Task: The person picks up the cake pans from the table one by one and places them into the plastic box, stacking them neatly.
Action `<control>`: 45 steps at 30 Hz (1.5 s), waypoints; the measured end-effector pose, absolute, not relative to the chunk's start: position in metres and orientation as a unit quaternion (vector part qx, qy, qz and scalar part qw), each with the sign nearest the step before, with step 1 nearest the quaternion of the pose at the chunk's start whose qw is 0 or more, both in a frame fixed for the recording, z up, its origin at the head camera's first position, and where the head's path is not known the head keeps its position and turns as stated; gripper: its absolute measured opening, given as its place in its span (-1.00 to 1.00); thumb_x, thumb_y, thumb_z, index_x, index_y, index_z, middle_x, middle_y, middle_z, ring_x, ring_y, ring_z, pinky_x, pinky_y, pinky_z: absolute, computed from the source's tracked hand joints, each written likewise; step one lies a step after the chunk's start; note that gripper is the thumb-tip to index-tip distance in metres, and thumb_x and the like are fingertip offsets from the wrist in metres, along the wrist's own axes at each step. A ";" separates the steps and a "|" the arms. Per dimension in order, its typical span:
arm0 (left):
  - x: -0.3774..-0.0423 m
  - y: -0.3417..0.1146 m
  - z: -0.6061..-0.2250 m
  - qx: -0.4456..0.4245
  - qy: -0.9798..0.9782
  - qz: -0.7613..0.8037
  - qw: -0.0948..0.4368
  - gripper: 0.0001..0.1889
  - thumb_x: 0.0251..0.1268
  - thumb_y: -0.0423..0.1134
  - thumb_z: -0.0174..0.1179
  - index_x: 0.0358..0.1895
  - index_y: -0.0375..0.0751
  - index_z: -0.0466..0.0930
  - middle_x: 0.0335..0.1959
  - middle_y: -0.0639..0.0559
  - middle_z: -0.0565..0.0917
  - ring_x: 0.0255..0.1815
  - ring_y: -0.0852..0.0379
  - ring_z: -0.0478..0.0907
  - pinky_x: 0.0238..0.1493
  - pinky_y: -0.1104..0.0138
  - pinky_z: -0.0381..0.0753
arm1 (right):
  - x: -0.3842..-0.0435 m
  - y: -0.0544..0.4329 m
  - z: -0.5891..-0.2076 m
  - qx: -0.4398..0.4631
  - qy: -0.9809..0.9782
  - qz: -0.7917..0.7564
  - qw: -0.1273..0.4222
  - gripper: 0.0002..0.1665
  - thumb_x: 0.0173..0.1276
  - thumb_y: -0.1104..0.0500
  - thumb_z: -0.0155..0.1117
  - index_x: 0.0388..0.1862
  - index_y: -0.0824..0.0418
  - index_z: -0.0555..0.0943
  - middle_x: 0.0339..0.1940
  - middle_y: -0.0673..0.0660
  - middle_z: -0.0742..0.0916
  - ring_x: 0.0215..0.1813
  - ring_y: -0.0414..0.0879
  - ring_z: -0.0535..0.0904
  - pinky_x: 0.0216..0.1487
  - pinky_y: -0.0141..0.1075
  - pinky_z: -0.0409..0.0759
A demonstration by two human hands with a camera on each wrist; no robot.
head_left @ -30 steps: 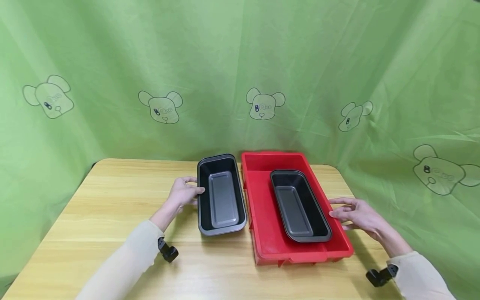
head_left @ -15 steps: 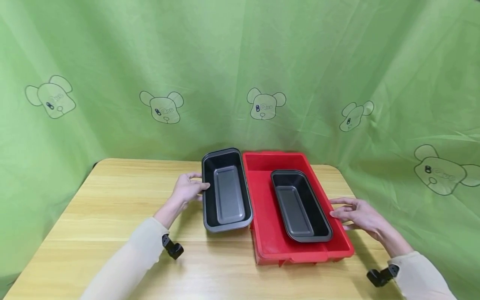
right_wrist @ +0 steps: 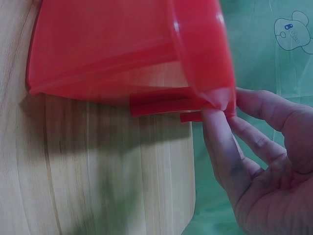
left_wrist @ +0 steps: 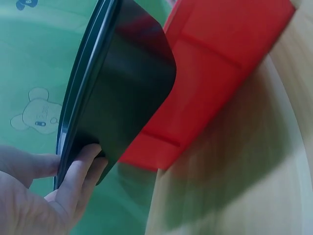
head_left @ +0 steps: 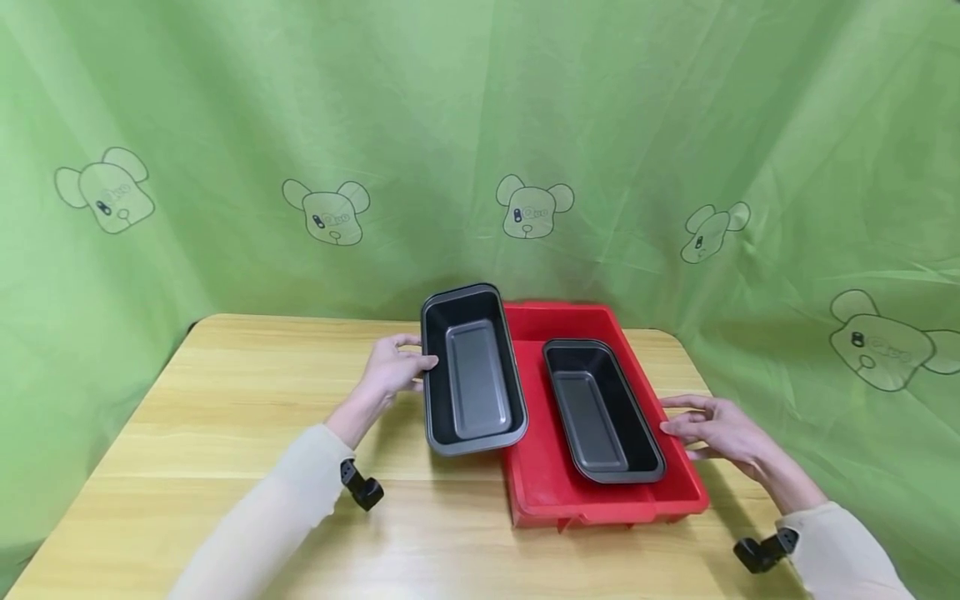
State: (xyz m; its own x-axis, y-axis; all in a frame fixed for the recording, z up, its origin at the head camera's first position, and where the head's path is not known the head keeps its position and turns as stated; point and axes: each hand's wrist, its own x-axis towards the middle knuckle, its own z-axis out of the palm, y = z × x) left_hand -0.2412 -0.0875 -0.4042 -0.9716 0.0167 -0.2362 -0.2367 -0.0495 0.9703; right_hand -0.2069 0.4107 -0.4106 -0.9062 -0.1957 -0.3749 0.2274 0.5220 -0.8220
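My left hand (head_left: 394, 367) grips the left long side of a dark grey loaf pan (head_left: 477, 379), thumb over the rim and fingers against the outer wall. The pan is held up and tilted, its right side overlapping the left edge of a red plastic tray (head_left: 536, 487) in the head view. Its dark outer wall (left_wrist: 127, 73) shows in the left wrist view. A second loaf pan (head_left: 591, 421) lies inside the tray, toward its right side. On the tray's right rim, my right hand (head_left: 716, 433) pinches the edge between thumb and fingers.
Both the tray and my forearms are over a light wooden table (head_left: 247, 400). Behind and around it hangs a green curtain (head_left: 420, 150) printed with bear heads. A small black camera (head_left: 362, 486) is strapped at each wrist.
My left hand has moved right and away from me, raising the held loaf pan from beside the red tray to over its left edge. My right hand has stayed at the tray's rim.
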 end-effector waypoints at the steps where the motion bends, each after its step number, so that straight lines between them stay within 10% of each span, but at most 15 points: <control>1: -0.241 -0.085 -0.403 -0.080 0.681 0.722 0.089 -0.49 0.31 -0.55 0.31 0.33 -0.43 0.49 0.00 -0.44 0.78 -0.41 0.12 0.76 -0.38 0.31 0.88 | -0.207 0.411 -0.411 0.010 0.845 -0.488 0.217 -0.15 0.51 0.14 0.38 0.59 0.46 0.24 -0.06 -0.03 0.86 -0.11 -0.21 0.79 -0.18 -0.22 0.88; 45: -0.260 0.001 -0.399 -0.053 0.647 0.753 0.107 -0.54 0.30 -0.58 0.30 0.27 -0.43 0.51 0.01 -0.44 0.78 -0.45 0.12 0.73 -0.47 0.35 0.84 | -0.208 0.413 -0.412 0.004 0.846 -0.486 0.218 -0.17 0.52 0.15 0.36 0.57 0.48 0.25 -0.05 -0.01 0.87 -0.11 -0.19 0.81 -0.16 -0.19 0.89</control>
